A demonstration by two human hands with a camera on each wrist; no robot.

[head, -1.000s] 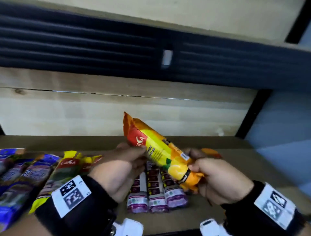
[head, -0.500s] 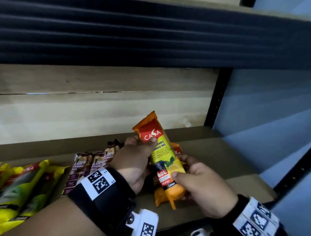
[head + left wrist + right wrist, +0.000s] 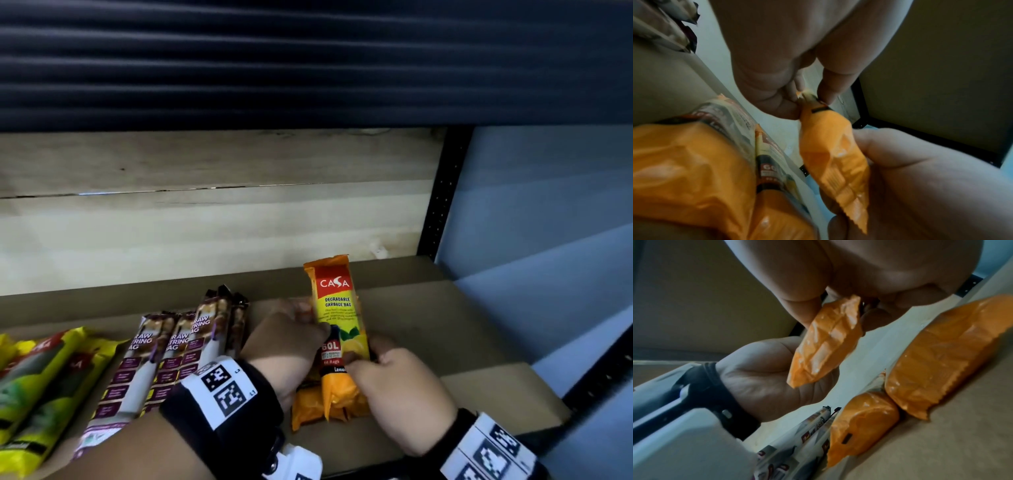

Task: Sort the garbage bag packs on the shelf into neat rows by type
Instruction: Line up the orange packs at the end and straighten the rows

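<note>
An orange CASA garbage bag pack (image 3: pixel 337 308) is held in both hands just above two more orange packs (image 3: pixel 308 406) that lie on the cardboard shelf (image 3: pixel 445 325). It points lengthwise toward the back wall. My left hand (image 3: pixel 308 320) grips its left side near the middle. My right hand (image 3: pixel 363 356) pinches its near end. The left wrist view shows my left hand (image 3: pixel 803 97) pinching the held pack (image 3: pixel 830 146). In the right wrist view my right hand (image 3: pixel 838 309) pinches the held pack (image 3: pixel 828 340) over the lying orange packs (image 3: pixel 941 361).
Brown and purple drawstring bag packs (image 3: pixel 178 346) lie in a row left of the orange ones. Yellow-green packs (image 3: pixel 41 377) lie further left. A black upright post (image 3: pixel 442 195) and a blue wall bound the shelf on the right, with bare cardboard beside the orange packs.
The held pack has swung from a leftward tilt to pointing straight back and has come down over the orange packs. The head view has shifted right.
</note>
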